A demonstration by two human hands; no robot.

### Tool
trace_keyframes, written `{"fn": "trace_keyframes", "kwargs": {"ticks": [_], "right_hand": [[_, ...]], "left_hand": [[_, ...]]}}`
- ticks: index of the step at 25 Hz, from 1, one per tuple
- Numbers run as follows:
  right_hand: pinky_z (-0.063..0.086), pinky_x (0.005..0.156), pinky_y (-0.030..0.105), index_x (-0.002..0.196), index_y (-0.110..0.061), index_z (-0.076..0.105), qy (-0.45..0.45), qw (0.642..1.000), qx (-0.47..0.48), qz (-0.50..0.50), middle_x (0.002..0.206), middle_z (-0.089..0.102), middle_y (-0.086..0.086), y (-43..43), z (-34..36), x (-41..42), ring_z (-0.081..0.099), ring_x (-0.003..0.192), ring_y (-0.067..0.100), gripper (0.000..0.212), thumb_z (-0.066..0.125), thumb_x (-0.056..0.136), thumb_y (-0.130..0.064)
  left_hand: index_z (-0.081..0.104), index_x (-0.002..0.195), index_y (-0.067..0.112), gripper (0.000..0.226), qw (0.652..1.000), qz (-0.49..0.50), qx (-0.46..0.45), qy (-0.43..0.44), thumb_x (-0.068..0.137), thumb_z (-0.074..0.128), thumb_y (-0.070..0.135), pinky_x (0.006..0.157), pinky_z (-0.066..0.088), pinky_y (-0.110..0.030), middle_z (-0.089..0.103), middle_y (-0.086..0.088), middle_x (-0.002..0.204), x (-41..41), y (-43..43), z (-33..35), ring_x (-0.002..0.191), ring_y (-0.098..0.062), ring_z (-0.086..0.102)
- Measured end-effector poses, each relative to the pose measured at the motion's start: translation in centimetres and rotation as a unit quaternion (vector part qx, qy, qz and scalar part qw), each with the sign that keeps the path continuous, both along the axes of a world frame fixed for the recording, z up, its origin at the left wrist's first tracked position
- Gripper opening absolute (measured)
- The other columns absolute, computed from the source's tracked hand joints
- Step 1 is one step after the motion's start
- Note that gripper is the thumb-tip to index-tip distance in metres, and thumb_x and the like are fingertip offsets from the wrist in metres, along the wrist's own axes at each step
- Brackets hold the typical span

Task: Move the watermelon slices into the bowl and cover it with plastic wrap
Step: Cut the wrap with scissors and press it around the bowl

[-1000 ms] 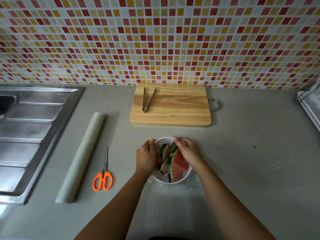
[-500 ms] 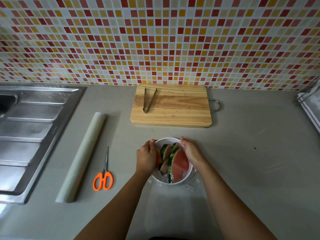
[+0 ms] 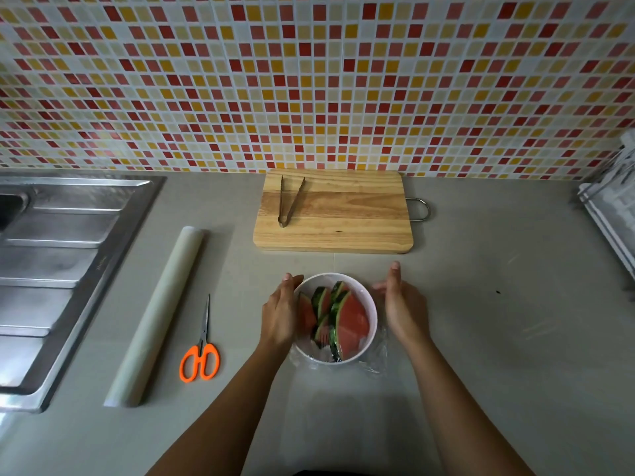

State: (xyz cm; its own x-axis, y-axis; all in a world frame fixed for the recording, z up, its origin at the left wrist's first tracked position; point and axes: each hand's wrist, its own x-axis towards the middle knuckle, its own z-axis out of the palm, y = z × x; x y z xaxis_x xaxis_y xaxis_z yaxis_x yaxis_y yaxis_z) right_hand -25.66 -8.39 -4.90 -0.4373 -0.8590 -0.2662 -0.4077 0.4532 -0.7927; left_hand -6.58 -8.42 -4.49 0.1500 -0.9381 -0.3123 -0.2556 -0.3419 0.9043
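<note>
One bowl [image 3: 373, 305] holds the watermelon slices [image 3: 352, 321] — left grip [image 3: 280, 314] touching it, right grip [image 3: 402, 307] beside, both loose-fingered

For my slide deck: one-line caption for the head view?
Left hand and right hand flank the wrapped bowl of watermelon slices.

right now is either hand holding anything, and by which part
Right hand is open beside the bowl, holding nothing. Left hand lies against the bowl's left rim; whether it grips there cannot be told.
</note>
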Motion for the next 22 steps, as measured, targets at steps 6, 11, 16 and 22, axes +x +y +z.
{"fn": "trace_keyframes", "kwargs": {"ticks": [6, 11, 16, 22], "right_hand": [[0.050, 0.092, 0.044, 0.090, -0.023, 0.075, -0.144, 0.989, 0.028, -0.003, 0.093, 0.074, 0.004, 0.5, -0.4, 0.5, 0.067, 0.092, 0.022, 0.096, 0.009, 0.064, -0.087], [0.048, 0.095, 0.045, 0.091, -0.039, 0.065, -0.226, 0.971, 0.014, 0.081, 0.101, 0.072, 0.009, -2.2, 1.2, 1.9, 0.067, 0.095, 0.023, 0.086, 0.010, 0.056, -0.095], [0.044, 0.098, 0.040, 0.116, -0.018, 0.059, -0.198, 0.975, -0.036, 0.097, 0.120, 0.063, 0.014, -3.6, 0.5, 1.7, 0.060, 0.105, 0.024, 0.048, 0.027, 0.097, -0.049], [0.046, 0.081, 0.028, 0.094, -0.020, 0.066, -0.062, 0.993, -0.057, 0.079, 0.096, 0.071, 0.001, -2.0, 0.4, -0.7, 0.064, 0.095, 0.019, 0.017, 0.050, 0.094, -0.023]], "left_hand": [[0.067, 0.116, 0.022, 0.074, 0.998, -0.053, 0.018, -0.018, 0.093, 0.006, 0.058, 0.090, 0.050, -0.038, 0.068, -0.010, 0.110, 1.4, 0.4, 0.6, 0.101, -0.024, 0.061], [0.067, 0.088, 0.033, 0.062, 0.999, 0.045, 0.007, -0.018, 0.094, 0.011, 0.058, 0.088, 0.052, -0.047, 0.068, -0.009, 0.096, 1.3, 1.5, 0.6, 0.091, -0.024, 0.063], [0.067, 0.090, 0.023, 0.077, 0.988, 0.075, 0.031, -0.133, 0.088, 0.004, 0.067, 0.087, 0.049, -0.047, 0.070, -0.015, 0.093, 2.3, 1.7, -0.5, 0.088, -0.032, 0.065], [0.064, 0.118, 0.019, 0.045, 0.998, -0.042, -0.048, -0.030, 0.100, 0.029, 0.040, 0.092, 0.042, -0.027, 0.065, -0.002, 0.119, 2.0, -0.7, 0.5, 0.107, -0.013, 0.058]]}}
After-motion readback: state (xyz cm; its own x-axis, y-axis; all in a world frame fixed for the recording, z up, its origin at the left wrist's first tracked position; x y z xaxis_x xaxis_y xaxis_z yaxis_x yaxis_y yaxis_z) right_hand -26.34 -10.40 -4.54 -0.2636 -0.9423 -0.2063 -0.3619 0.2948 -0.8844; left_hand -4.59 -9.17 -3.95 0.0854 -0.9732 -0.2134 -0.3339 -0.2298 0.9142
